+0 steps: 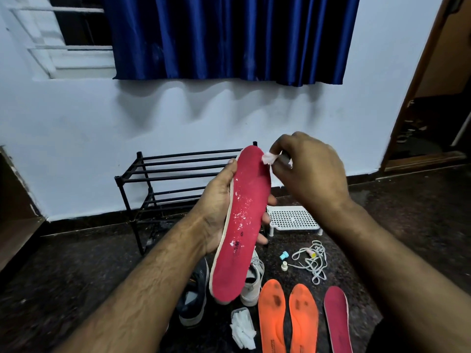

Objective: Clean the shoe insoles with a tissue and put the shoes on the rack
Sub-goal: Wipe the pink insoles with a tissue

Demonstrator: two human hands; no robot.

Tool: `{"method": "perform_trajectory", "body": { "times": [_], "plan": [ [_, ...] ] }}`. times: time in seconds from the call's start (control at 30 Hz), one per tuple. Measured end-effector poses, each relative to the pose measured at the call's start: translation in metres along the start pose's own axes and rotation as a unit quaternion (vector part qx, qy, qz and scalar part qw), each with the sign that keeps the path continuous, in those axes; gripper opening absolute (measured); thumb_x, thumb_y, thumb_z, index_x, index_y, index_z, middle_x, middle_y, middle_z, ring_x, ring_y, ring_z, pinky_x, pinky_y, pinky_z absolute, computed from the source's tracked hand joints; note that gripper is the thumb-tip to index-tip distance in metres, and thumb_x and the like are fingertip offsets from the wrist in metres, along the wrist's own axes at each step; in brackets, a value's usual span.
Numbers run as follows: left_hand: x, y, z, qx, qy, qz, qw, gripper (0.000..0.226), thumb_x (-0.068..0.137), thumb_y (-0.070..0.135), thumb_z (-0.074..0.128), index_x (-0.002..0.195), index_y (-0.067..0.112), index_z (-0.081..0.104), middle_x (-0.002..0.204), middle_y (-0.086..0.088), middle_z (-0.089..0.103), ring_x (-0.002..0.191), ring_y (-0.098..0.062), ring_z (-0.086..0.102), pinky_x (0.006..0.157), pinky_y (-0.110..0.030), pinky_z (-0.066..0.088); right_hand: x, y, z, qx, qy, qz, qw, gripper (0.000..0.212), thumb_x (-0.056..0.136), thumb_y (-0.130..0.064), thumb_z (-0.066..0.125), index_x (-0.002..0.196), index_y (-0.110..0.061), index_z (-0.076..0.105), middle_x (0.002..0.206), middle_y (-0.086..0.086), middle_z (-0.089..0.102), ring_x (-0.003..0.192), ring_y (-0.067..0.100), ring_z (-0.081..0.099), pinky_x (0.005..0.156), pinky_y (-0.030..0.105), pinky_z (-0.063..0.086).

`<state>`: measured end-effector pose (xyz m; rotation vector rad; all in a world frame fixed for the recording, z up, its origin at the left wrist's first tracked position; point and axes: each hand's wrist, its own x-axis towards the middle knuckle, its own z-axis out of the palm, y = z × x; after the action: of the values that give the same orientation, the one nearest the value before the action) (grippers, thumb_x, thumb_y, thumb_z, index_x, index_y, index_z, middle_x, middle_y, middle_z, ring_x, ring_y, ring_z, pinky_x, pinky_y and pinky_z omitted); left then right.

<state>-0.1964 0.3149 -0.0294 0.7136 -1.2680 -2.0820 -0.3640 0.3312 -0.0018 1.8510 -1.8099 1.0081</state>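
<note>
My left hand point(219, 207) grips a red insole point(242, 225) upright in front of me, toe end up; white flecks dot its middle. My right hand point(311, 169) pinches a small crumpled tissue point(268, 158) against the insole's upper right edge. On the dark floor below lie two orange insoles point(272, 317) point(304, 319) with dark stains and a second red insole point(336, 319). A dark shoe point(193, 299) and a white shoe point(253, 278) sit partly hidden behind the held insole. The black shoe rack point(163, 174) stands against the wall beyond my hands.
A pile of white tissues point(243, 327) lies by the orange insoles. Loose white laces point(314, 261), two small caps point(284, 261) and a white perforated stand point(293, 217) are on the floor to the right. A wooden door frame point(418, 98) is at far right.
</note>
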Motion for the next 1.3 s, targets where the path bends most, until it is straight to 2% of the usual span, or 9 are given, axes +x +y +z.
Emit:
{"method": "perform_trajectory", "body": {
  "times": [0.13, 0.33, 0.5, 0.6, 0.8, 0.93, 1.03, 1.2, 1.3],
  "plan": [
    [-0.001, 0.000, 0.003, 0.002, -0.007, 0.018, 1.000, 0.067, 0.094, 0.073, 0.032, 0.095, 0.018, 0.071, 0.086, -0.016, 0.061, 0.065, -0.030, 0.060, 0.055, -0.049, 0.057, -0.001, -0.014, -0.010, 0.316, -0.140, 0.003, 0.938, 0.017, 0.087, -0.040, 0.074, 0.087, -0.023, 0.070, 0.069, -0.005, 0.070, 0.055, 0.006, 0.061, 0.053, 0.025, 0.051],
    [-0.001, -0.002, 0.001, 0.007, -0.029, -0.009, 1.000, 0.073, 0.095, 0.073, 0.032, 0.112, 0.012, 0.069, 0.095, -0.018, 0.065, 0.072, -0.033, 0.061, 0.058, -0.050, 0.057, 0.001, -0.006, -0.001, 0.120, 0.007, 0.004, 0.993, 0.020, 0.089, -0.050, 0.065, 0.094, -0.030, 0.067, 0.082, -0.008, 0.065, 0.068, 0.009, 0.060, 0.064, 0.033, 0.050],
    [0.000, -0.003, 0.000, -0.014, -0.026, -0.002, 1.000, 0.071, 0.097, 0.072, 0.023, 0.092, 0.021, 0.072, 0.083, -0.016, 0.066, 0.068, -0.031, 0.060, 0.058, -0.051, 0.057, -0.003, -0.015, -0.004, 0.237, -0.167, -0.018, 0.957, 0.011, 0.089, -0.042, 0.069, 0.086, -0.030, 0.068, 0.071, -0.009, 0.068, 0.057, 0.004, 0.061, 0.055, 0.028, 0.049],
    [0.004, -0.005, -0.004, -0.022, -0.019, -0.016, 0.999, 0.083, 0.094, 0.077, 0.021, 0.106, 0.013, 0.072, 0.091, -0.018, 0.064, 0.067, -0.030, 0.058, 0.053, -0.050, 0.057, -0.001, -0.009, -0.001, 0.060, -0.023, 0.007, 0.998, 0.019, 0.087, -0.049, 0.064, 0.092, -0.031, 0.068, 0.083, -0.008, 0.067, 0.075, 0.013, 0.063, 0.064, 0.034, 0.051],
    [0.006, -0.006, 0.002, -0.022, 0.000, 0.003, 1.000, 0.075, 0.095, 0.075, 0.018, 0.079, 0.027, 0.074, 0.075, -0.015, 0.063, 0.058, -0.028, 0.058, 0.046, -0.049, 0.055, -0.005, -0.017, -0.003, 0.303, -0.233, -0.038, 0.923, 0.017, 0.086, -0.039, 0.075, 0.088, -0.023, 0.070, 0.072, -0.001, 0.071, 0.056, 0.002, 0.057, 0.053, 0.025, 0.046],
    [0.009, -0.008, -0.002, -0.023, -0.017, -0.014, 0.999, 0.088, 0.092, 0.079, 0.014, 0.096, 0.016, 0.076, 0.088, -0.019, 0.064, 0.064, -0.030, 0.058, 0.048, -0.047, 0.056, 0.000, -0.007, 0.002, 0.094, -0.028, -0.021, 0.995, 0.017, 0.088, -0.046, 0.067, 0.091, -0.030, 0.065, 0.082, -0.009, 0.065, 0.070, 0.009, 0.059, 0.062, 0.031, 0.048],
    [0.007, -0.008, 0.002, -0.008, -0.028, 0.003, 1.000, 0.080, 0.089, 0.081, 0.018, 0.094, 0.024, 0.076, 0.091, -0.019, 0.064, 0.063, -0.029, 0.059, 0.049, -0.048, 0.056, 0.002, -0.005, -0.008, 0.304, -0.112, -0.011, 0.946, 0.020, 0.086, -0.043, 0.075, 0.089, -0.025, 0.068, 0.072, -0.005, 0.068, 0.057, 0.002, 0.057, 0.054, 0.024, 0.046],
    [0.008, -0.009, 0.002, 0.001, -0.033, -0.011, 0.999, 0.095, 0.088, 0.083, 0.008, 0.109, 0.017, 0.072, 0.091, -0.020, 0.065, 0.063, -0.030, 0.059, 0.050, -0.047, 0.056, 0.000, -0.004, 0.001, 0.079, -0.034, -0.051, 0.995, 0.018, 0.088, -0.046, 0.066, 0.093, -0.029, 0.066, 0.082, -0.010, 0.065, 0.074, 0.013, 0.060, 0.066, 0.032, 0.044],
    [0.007, -0.008, 0.004, -0.016, -0.031, 0.002, 0.999, 0.094, 0.086, 0.085, 0.008, 0.107, 0.019, 0.072, 0.090, -0.020, 0.064, 0.063, -0.029, 0.058, 0.050, -0.047, 0.056, 0.002, -0.003, -0.007, 0.226, -0.067, -0.052, 0.970, 0.014, 0.089, -0.039, 0.071, 0.090, -0.026, 0.068, 0.076, -0.008, 0.067, 0.066, 0.007, 0.059, 0.062, 0.031, 0.048]
  ]
}}
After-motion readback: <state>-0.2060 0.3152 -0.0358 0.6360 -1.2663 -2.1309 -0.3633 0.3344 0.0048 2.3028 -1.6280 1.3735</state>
